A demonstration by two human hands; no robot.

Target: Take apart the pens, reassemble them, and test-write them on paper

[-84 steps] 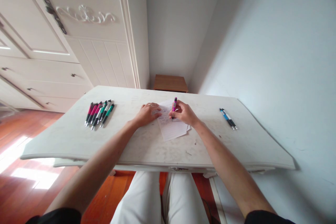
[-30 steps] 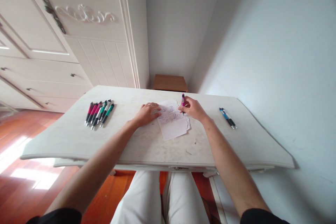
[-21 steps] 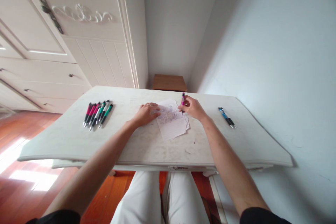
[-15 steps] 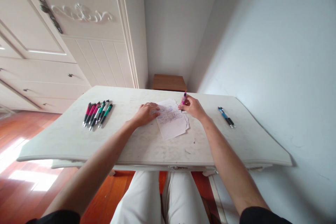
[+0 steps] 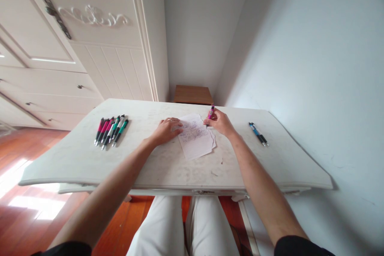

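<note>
Pink pen (image 5: 211, 111) gripped by right hand (image 5: 222, 124), just right of frame centre; axis tilted, top toward upper right, tip down-left by the scribbled paper's (image 5: 197, 146) right edge, contact unclear. Paper's left edge touched by left hand (image 5: 166, 130), fingers loosely extended.

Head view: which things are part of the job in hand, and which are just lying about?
In use:
- purple pen, held in the right hand
- scribbled paper, under the left hand's fingertips

Lying about:
- pen bunch at left
- two pens at right
</note>
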